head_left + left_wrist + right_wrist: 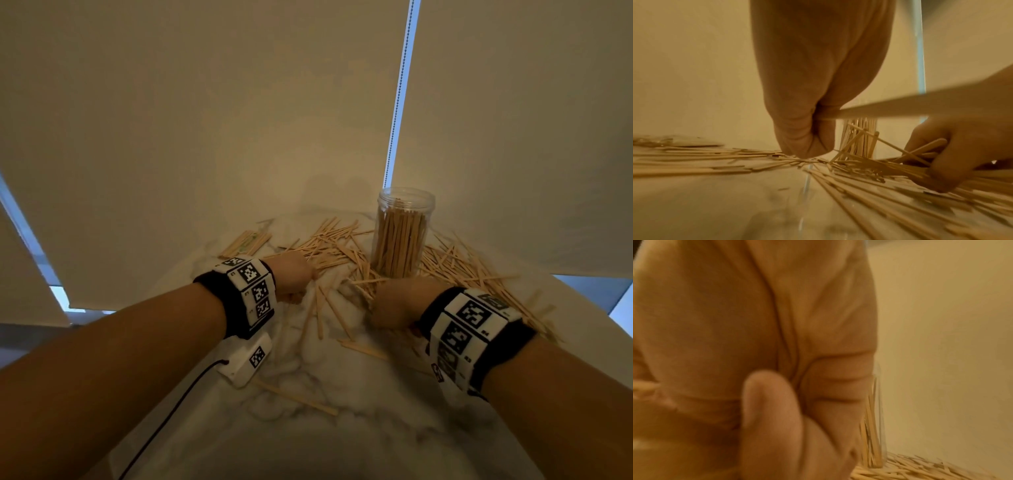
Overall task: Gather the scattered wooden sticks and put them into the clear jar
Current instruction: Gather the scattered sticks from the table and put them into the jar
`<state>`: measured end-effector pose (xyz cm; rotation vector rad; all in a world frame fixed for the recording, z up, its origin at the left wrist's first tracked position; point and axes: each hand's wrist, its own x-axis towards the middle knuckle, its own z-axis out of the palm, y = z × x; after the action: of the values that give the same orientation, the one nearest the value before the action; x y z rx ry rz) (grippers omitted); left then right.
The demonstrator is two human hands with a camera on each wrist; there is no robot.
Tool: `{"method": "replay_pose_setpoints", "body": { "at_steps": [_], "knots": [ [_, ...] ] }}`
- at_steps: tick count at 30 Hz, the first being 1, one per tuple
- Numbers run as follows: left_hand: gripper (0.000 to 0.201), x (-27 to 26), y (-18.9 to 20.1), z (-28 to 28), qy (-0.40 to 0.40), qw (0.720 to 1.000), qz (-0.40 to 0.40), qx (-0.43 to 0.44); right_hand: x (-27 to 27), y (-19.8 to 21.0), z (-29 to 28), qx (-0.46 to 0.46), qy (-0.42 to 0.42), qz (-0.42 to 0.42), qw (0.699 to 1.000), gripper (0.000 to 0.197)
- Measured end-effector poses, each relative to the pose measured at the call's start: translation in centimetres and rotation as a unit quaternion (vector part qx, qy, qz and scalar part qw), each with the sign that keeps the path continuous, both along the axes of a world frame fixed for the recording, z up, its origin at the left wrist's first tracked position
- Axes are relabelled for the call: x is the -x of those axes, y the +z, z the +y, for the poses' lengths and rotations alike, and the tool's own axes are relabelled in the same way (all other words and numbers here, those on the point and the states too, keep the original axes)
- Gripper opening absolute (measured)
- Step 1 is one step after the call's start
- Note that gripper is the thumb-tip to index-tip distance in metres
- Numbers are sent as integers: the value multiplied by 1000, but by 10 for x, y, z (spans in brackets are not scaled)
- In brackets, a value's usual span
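Left hand (807,97) curled tight round stick (900,105). Right hand (953,155) gripping bunch of sticks (900,170) on table (342,428), beside jar (400,233).

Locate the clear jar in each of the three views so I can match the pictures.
Head: the clear jar stands upright right of centre, lidless, sticks inside, beyond the right hand.
Left wrist: only its lower part shows, centre-right, partly behind the left hand and a stick that hand holds; see the jar.
Right wrist: a blurred sliver at the palm's right edge.
Shared landmark: the loose sticks round its base.
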<state>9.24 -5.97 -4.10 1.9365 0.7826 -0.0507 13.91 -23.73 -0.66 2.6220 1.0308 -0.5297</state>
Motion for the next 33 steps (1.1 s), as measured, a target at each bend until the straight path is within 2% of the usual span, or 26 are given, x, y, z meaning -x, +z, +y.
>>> {"method": "replay_pose_setpoints", "body": {
  "at_steps": [2,5,9,12,14,17,18,20,21,23,26,30,33],
  "knots": [
    [24,1,3,-2,31,998,-31,33,-7,0,-4,-33,-18,23,999,23],
    [23,1,9,-8,54,992,-75,87,-14,7,-8,-107,-37,46,993,30],
    [48,-6,14,-24,44,988,-111,94,-19,20,-13,-181,-30,72,980,38],
    [54,-11,21,-35,24,983,-144,110,-20,22,-9,-254,-45,65,964,28],
    [70,-15,26,-41,-2,980,-169,106,-20,22,-4,-296,-54,79,950,27],
    [109,-20,28,-44,-43,976,-212,38,-16,25,1,-335,-33,103,936,29],
    [105,-21,27,-43,-65,969,-238,16,-13,27,3,-339,-17,116,933,31],
    [76,-21,28,-42,-95,955,-281,14,-10,27,9,-343,18,124,931,31],
    [68,-23,28,-40,-95,952,-290,22,-11,26,13,-351,23,117,929,31],
    [56,-27,29,-36,-54,954,-291,43,-12,27,20,-361,35,112,925,29],
    [27,-35,27,-26,10,946,-319,46,-13,32,30,-373,80,109,918,24],
    [32,-44,30,-14,52,929,-360,64,-27,36,40,-418,59,90,902,22],
    [18,-51,31,-8,70,923,-372,76,-38,37,44,-436,39,102,893,22]
  ]
}}
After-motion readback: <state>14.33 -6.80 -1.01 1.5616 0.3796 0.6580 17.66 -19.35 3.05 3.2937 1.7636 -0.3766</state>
